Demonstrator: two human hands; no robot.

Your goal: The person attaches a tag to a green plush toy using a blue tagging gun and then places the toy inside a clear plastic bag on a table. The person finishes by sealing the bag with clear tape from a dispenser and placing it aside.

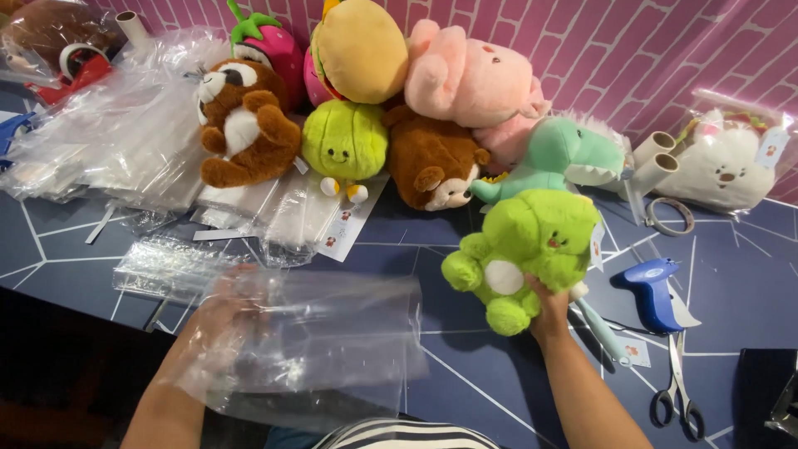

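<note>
On the left, a heap of clear plastic bags [125, 133] sprawls over the dark tabletop [499, 382], some sliding out under a brown squirrel plush [245, 120]. That slippery heap looks easy to drag along by accident — one brush of a forearm could pull several sheets off the near edge.

The left hand [220, 312] is inside or behind a clear bag [316, 341], blurred through the film; its fingers seem closed on the plastic, though the exact grip is hard to read. The bag hangs limp and its mouth is not clearly open, so the film could fold on itself or slip free.

To the right, well apart from the other, the right hand [549, 312] clamps the bright green plush [519, 254] from below, holding it just above the tabletop in front of the row of toys. The hold is low and narrow — the bulky body could tip out, and its paper tag [596, 245] could snag or crease against the film.

Further right lie a blue tagging gun [652, 291] and scissors [677, 391], near the right forearm; a careless sweep could knock them or catch the points.
</note>
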